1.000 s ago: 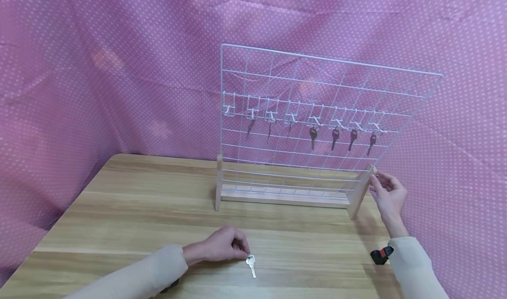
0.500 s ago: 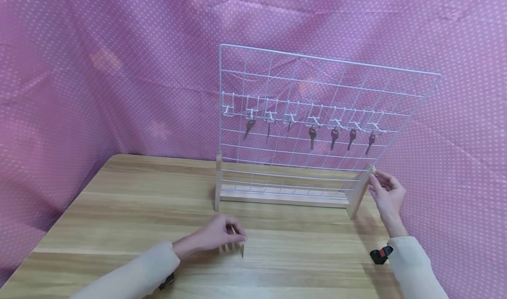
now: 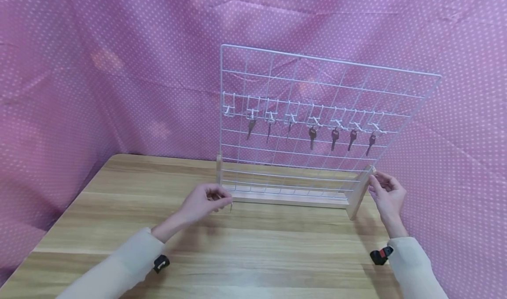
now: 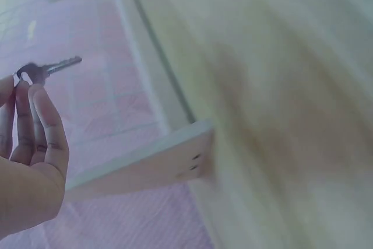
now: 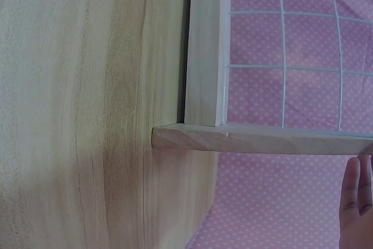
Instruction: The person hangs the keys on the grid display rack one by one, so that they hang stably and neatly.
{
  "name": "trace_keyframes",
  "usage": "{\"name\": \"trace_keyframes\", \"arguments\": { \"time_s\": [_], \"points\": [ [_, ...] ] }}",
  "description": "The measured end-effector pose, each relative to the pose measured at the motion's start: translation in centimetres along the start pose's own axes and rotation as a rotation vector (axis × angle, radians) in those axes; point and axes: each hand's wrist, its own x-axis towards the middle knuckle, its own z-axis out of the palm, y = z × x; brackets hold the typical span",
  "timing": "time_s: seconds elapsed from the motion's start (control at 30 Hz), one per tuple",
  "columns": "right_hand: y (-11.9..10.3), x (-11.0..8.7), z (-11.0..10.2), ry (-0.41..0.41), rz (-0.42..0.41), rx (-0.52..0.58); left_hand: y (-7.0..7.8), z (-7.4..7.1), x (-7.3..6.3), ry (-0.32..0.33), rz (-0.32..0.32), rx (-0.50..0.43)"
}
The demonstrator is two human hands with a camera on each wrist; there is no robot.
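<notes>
My left hand [image 3: 203, 202] pinches a small metal key [image 4: 44, 73] between thumb and fingertips, in front of the left foot of a wire grid rack [image 3: 298, 129]. In the left wrist view the key's ring end is at the fingertips and its blade points away from the hand. My right hand [image 3: 388, 197] holds the upper end of the rack's right wooden upright [image 3: 359, 195] with thumb and fingers. In the right wrist view only part of that hand shows, its fingers [image 5: 350, 188] against the upright.
White wire hooks [image 3: 291, 117] run in a row across the grid. Several keys [image 3: 335, 139] hang from the hooks right of the leftmost hook [image 3: 227, 110]. The rack stands on a wooden table [image 3: 253, 255], before a pink dotted cloth [image 3: 158, 70].
My left hand has lifted the key off the table and carried it away from me and leftward to the rack's left foot. The right hand has stayed at the upright.
</notes>
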Motion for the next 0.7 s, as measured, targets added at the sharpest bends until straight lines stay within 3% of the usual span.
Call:
{"name": "trace_keyframes", "arguments": {
  "time_s": [0.13, 0.27, 0.7],
  "points": [
    [0.2, 0.1, -0.1, -0.002, -0.002, 0.003, 1.8, -1.7, 0.4, 0.075, 0.014, -0.016],
    [0.5, 0.3, -0.2, 0.002, -0.015, 0.011, 3.5, -2.9, 1.0, 0.139, 0.067, -0.038],
    [0.5, 0.4, -0.2, 0.003, -0.013, 0.002, 9.8, -5.0, 2.5, 0.290, 0.228, -0.112]
  ]
}}
